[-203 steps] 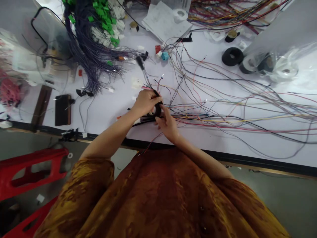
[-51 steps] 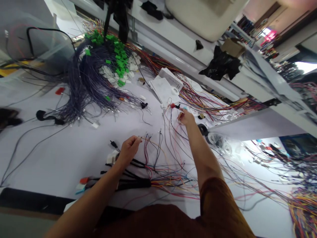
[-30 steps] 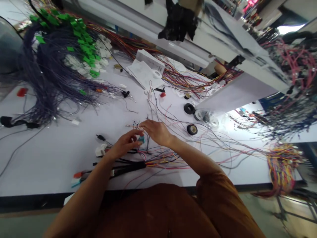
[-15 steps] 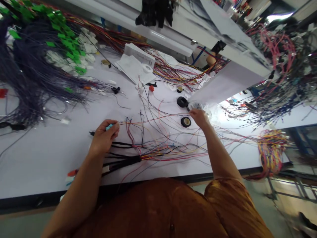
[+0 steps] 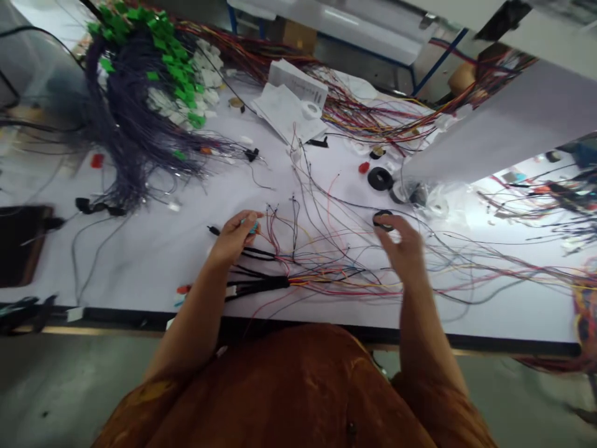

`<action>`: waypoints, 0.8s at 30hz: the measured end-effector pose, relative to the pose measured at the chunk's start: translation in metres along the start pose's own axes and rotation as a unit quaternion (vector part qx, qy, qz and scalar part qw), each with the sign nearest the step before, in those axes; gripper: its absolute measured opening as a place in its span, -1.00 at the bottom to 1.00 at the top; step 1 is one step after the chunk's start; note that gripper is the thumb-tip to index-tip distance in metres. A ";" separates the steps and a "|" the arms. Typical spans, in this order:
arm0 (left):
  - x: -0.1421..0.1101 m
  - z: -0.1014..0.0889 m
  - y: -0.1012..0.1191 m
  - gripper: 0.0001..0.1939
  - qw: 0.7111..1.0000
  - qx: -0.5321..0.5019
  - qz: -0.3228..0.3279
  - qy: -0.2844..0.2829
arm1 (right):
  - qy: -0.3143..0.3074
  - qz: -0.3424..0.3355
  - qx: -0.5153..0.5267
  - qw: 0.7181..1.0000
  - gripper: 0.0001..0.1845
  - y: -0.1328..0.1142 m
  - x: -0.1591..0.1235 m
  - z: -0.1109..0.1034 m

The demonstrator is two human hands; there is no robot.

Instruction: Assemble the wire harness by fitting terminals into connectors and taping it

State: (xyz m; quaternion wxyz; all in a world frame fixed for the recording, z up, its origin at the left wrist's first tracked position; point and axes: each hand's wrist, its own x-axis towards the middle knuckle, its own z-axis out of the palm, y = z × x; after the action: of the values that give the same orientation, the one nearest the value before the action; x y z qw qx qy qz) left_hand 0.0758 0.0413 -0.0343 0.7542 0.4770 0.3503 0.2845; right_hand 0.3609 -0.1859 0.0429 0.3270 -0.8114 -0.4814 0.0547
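My left hand (image 5: pixel 236 235) is closed on a small teal connector (image 5: pixel 252 225) above a wire harness. The harness's black taped trunk (image 5: pixel 259 286) lies near the table's front edge and fans into coloured wires (image 5: pixel 336 274) running right. My right hand (image 5: pixel 402 246) is blurred and pinches a black tape roll (image 5: pixel 383 219) at its fingertips, just above the loose wires.
A big bundle of purple wires (image 5: pixel 130 124) with green tags (image 5: pixel 168 37) fills the back left. Papers and a white tape roll (image 5: pixel 298 102) lie at the back, more black tape rolls (image 5: pixel 380 178) to the right. A dark flat object (image 5: pixel 18 242) sits left. A white panel (image 5: pixel 504 124) stands right.
My right hand has come back from the tape rolls toward me with a black roll in it. My left hand still holds the teal connector. The view has swung left.
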 end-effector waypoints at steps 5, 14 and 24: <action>-0.005 0.002 0.000 -0.56 1.000 -0.015 0.009 -0.003 | -0.187 -0.099 0.152 0.965 -0.60 -0.107 -0.001 0.125; -0.007 -0.005 -0.008 -0.65 0.998 -0.057 -0.030 0.022 | -0.251 -0.053 0.159 0.953 -0.71 -0.111 -0.016 0.149; -0.013 -0.007 -0.004 -0.78 0.997 -0.072 0.001 0.027 | -0.258 -0.070 0.153 0.951 -0.71 -0.106 -0.023 0.140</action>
State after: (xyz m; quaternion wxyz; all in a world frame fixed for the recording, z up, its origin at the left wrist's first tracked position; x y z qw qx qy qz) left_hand 0.0630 0.0339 -0.0366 0.7763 0.4143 0.3486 0.3227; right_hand 0.2132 -0.1034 -0.0090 0.3151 -0.6742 -0.5904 0.3125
